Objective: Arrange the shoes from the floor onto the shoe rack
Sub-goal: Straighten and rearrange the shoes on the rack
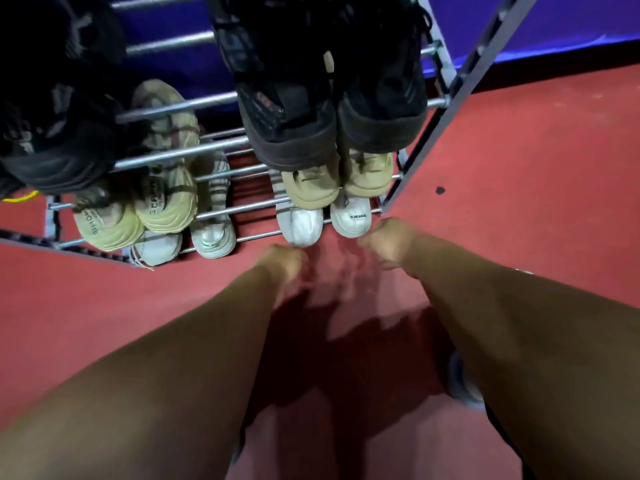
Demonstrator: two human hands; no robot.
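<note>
I look straight down a metal shoe rack [214, 181] with several tiers of silver bars. Black shoes [291, 133] sit on the top tier, tan shoes [311, 188] below them, and a white pair [349, 216] on the lowest tier at the right. More tan shoes [162, 202] and white shoes [214, 237] fill the left side. My left hand [284, 261] hangs just in front of the left white shoe's heel, fingers curled under and holding nothing. My right hand [388, 240] hovers by the right white shoe's heel, fingers loosely curled, also holding nothing.
Red floor [519, 202] spreads around the rack, with a small dark spot [440, 190] to the right. A blue wall [554, 26] stands behind. The rack's grey side frame [460, 95] slants at the right. A grey shoe on a foot [464, 386] shows under my right forearm.
</note>
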